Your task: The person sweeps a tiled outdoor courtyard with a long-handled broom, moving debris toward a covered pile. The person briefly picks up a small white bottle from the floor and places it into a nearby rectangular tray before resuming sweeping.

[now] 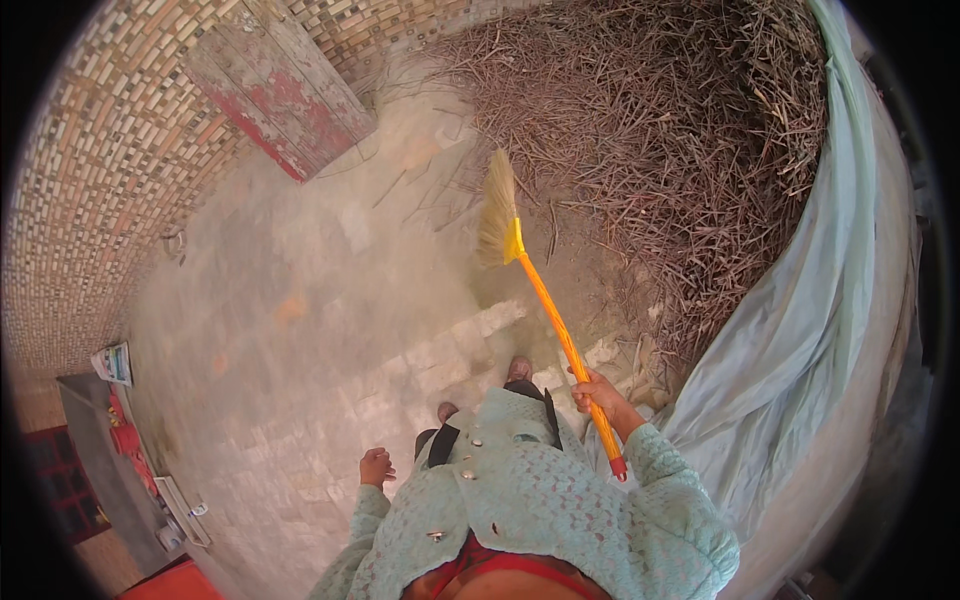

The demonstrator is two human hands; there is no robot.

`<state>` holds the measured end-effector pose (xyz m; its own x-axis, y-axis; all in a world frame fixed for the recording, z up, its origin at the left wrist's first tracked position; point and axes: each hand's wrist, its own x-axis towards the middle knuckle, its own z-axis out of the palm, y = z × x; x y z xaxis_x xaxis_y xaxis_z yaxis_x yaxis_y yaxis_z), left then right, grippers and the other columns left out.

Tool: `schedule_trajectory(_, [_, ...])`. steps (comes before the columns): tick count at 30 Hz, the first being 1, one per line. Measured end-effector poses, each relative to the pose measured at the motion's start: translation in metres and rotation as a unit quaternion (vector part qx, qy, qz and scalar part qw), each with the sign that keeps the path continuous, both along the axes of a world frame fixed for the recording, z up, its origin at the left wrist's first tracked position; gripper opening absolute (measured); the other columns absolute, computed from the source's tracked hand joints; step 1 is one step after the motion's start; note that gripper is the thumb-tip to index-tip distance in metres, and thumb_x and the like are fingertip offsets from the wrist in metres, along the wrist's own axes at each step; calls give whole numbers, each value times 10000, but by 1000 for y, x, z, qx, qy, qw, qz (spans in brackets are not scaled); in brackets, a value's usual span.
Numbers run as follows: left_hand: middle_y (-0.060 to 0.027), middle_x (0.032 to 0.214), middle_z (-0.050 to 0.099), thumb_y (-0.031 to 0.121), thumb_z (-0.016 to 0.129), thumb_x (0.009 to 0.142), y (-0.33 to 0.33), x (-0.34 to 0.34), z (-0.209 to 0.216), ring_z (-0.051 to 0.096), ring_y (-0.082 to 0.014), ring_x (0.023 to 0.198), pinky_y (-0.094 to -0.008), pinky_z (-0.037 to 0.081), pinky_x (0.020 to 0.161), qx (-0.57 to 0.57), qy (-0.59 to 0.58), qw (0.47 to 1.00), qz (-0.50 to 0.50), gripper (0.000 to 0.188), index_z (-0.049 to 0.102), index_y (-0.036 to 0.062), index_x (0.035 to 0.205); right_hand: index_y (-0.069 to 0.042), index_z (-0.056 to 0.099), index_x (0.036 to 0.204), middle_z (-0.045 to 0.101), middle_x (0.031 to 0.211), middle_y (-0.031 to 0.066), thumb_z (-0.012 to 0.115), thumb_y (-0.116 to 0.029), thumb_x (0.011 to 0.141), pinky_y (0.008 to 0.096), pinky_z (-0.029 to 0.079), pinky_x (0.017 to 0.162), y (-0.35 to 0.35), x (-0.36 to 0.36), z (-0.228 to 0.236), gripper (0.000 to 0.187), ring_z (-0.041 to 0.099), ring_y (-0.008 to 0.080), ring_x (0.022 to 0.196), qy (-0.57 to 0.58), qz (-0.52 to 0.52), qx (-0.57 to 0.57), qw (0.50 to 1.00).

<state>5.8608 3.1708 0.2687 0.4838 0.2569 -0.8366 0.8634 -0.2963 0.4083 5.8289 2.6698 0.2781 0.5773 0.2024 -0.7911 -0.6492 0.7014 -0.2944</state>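
My right hand is wrapped round the orange handle of a broom, a little above its red end cap. The broom reaches away from me, and its pale bristle head, bound in yellow, is at the floor beside the edge of a large heap of dry sticks. My left hand hangs by my left side with its fingers curled, away from the broom. Nothing shows in it, though the inside of the palm is hidden.
A worn wooden board with peeling red paint leans by the tiled wall. Pale blue-green sheeting hangs along the right beside the sticks. A grey ledge with red items stands at the left. The floor is dusty paving.
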Motion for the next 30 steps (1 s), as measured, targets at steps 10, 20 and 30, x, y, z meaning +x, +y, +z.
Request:
schedule_trajectory(10, [-91, 636, 515, 117, 496, 744, 16, -22, 28, 520, -168, 431, -322, 464, 348, 73, -14, 996, 43, 234, 498, 7, 951, -44, 411, 902, 458, 522, 41, 520, 23, 692, 253, 366, 315, -24, 98, -78, 246, 420, 107, 361, 34, 120, -233, 964])
schedule_trajectory(20, [-103, 632, 508, 156, 490, 752, 77, 17, -89, 522, -203, 456, -359, 477, 380, -89, 150, 972, 161, 215, 504, 20, 917, -113, 338, 1124, 423, 547, 27, 475, 33, 705, 235, 327, 323, -5, 226, 40, 464, 377, 99, 373, -6, 27, -224, 974])
schedule_trajectory(30, [-61, 675, 505, 115, 484, 744, 30, 296, -59, 494, -130, 461, -266, 440, 357, -112, -102, 985, 79, 281, 471, 12, 1005, -95, 371, 1096, 432, 562, 32, 513, 19, 717, 206, 315, 322, 94, 291, 42, 421, 378, 76, 378, 39, 145, 8, 989])
